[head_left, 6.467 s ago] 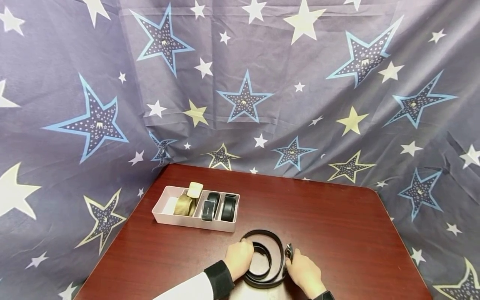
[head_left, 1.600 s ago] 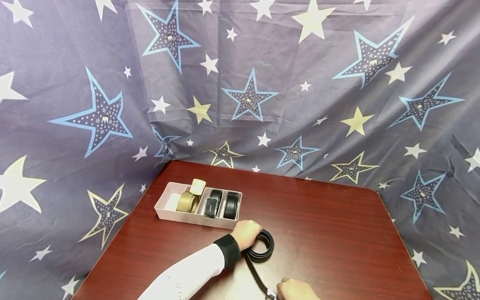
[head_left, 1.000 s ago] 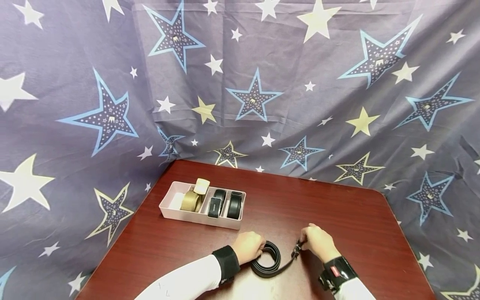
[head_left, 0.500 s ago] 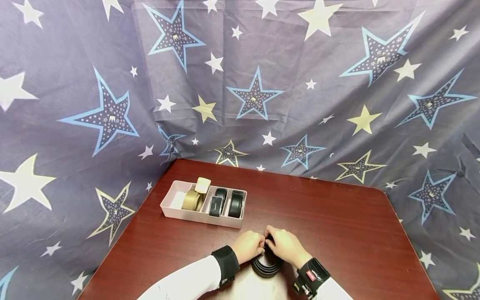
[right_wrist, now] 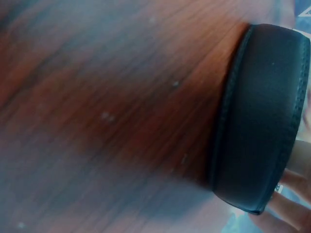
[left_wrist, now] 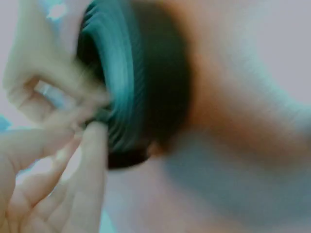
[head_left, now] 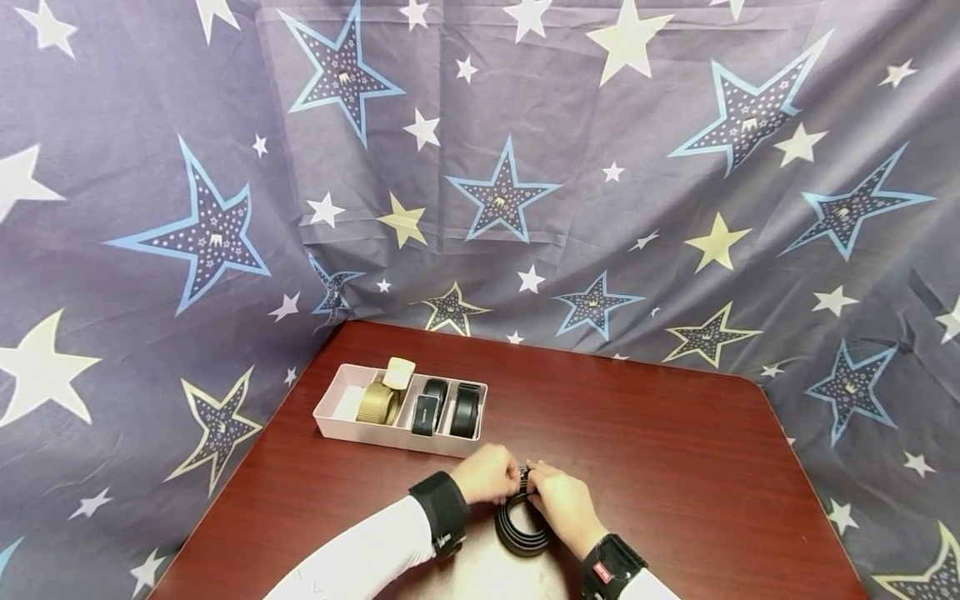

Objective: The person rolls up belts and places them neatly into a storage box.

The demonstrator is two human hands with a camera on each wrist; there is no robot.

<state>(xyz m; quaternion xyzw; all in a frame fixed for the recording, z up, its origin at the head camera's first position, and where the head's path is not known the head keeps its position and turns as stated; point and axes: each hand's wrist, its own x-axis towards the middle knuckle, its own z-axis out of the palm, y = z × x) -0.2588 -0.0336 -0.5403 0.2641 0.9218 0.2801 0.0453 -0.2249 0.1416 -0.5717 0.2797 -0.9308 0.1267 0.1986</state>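
Note:
A black belt [head_left: 522,544], wound into a tight ring, stands on its edge on the table in front of me. My left hand [head_left: 486,476] pinches its far-left side, near the metal buckle [head_left: 524,476]. From the right, my right hand [head_left: 564,503] grips the roll at the same far side, fingertips close to the left ones. The layered edges of the belt [left_wrist: 121,63] show blurred in the left wrist view, with both hands' fingertips meeting inside the ring. In the right wrist view the stitched outer face of the belt [right_wrist: 257,116] is seen, fingers partly hidden behind it.
A pale divided tray [head_left: 397,437] stands behind and left of my hands. It holds a rolled tan belt [head_left: 372,406] with a cream buckle [head_left: 399,372], a black belt with a plate buckle [head_left: 424,415], and another black roll [head_left: 465,412]. A star-patterned curtain [head_left: 495,275] borders the brown table [head_left: 675,467].
The loose, wide coil has become a tight ring. My right hand has brought the buckle end leftward round onto the roll, and both hands now meet at its far side.

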